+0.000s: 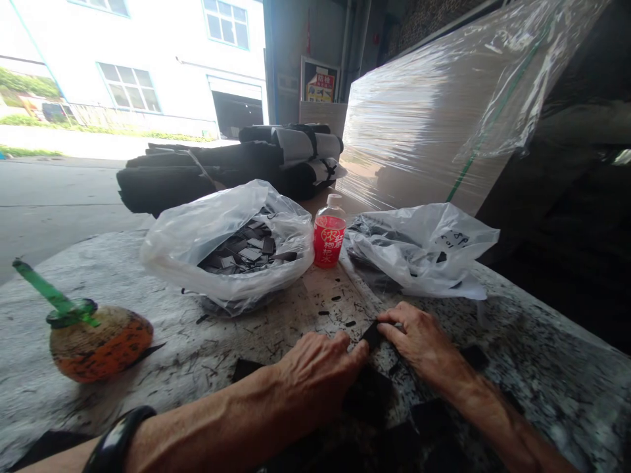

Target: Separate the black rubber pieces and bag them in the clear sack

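Note:
Between my two hands is a small flat black piece, which looks like foam or rubber. My left hand pinches its near left end, the fingers curled. On the far right end, the thumb and fingertips of my right hand close on the same piece. More dark flat pieces lie under and around my wrists, partly hidden by my arms. Ahead on the left, an open clear plastic bag holds many small black rectangles. A second plastic bag with dark pieces sits ahead on the right.
A bottle with a red label stands between the bags. At left rests a round orange-and-tan object with a green stem. Dark scraps litter the pale tabletop. Behind are black rolls and a plastic-wrapped stack.

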The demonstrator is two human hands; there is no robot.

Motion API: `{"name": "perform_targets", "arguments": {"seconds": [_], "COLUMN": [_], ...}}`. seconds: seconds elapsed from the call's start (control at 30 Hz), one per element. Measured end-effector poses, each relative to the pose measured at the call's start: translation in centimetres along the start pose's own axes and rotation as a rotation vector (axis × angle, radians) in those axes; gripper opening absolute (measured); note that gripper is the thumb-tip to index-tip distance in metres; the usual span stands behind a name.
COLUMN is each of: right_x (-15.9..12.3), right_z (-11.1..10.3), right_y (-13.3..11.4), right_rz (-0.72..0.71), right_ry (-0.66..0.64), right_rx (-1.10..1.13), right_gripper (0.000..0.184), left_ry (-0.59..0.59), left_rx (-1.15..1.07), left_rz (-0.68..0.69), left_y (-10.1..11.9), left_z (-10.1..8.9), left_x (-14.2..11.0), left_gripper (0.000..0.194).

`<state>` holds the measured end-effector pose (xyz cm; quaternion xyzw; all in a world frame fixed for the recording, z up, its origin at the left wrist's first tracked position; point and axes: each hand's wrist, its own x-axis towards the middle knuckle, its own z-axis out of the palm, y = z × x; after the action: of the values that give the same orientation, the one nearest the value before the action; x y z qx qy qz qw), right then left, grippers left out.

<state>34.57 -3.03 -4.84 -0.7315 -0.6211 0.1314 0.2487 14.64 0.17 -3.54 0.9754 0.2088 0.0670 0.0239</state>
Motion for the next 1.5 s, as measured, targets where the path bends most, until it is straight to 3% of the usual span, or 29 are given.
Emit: {"name": "perform_targets", "arguments": {"seconds": [0.17,0.4,0.57,0.7,0.77,0.9,1.1,1.27,1.5], "right_x": [0.8,1.7,1.1,-0.4,-1.3,-3.4,-8.2,-13.3,-19.0], "right_z": [-1.0,-1.0,-1.3,-2.6,-3.3,-4.6,-6.4,-6.9,-7.1], "right_y": [0.0,0.7,1.1,0.4,-0.6,-2.5,-3.1,-2.9,-2.6], "right_rz": [0.056,0.152,0.233,0.241,0.236,0.224,0.314,0.266,0.340], "right_ry": [-0.070,-0.216,-0.181,-0.169,-0.166,-0.193,-0.227,-0.318,-0.279], "right_rx": [0.131,0.436,0.634,0.728,0.759,0.837,0.961,0.771,0.839], "right_gripper": [0.014,0.013,0.023,0.028,0.028,0.027,0.050,0.048,0.048], "left_ry": [0.001,-0.029,-0.017,0.052,0.012,-0.193,-0.385,-0.415,-0.351], "left_rx": [-0.020,-0.125,-0.378,-0.525,-0.718,-1.236,-1.584,-1.614,-1.570], "left_rz": [-0.002,-0.041,-0.083,-0.244,-0.296,-0.299,-0.406,-0.363,-0.246], "left_y": [0.0,-0.4,-1.5,-1.0,-0.2,1.8,6.0,9.7,13.7], "left_z": [0.3,-0.2,-0.8,-1.5,-2.1,-3.0,-3.8,-4.7,-4.5], "left_x": [0.1,0.5,0.5,0.7,1.0,1.3,-0.2,-1.7,-3.5], "left_gripper": [0.053,0.041,0.038,0.036,0.040,0.024,0.024,0.023,0.023]}}
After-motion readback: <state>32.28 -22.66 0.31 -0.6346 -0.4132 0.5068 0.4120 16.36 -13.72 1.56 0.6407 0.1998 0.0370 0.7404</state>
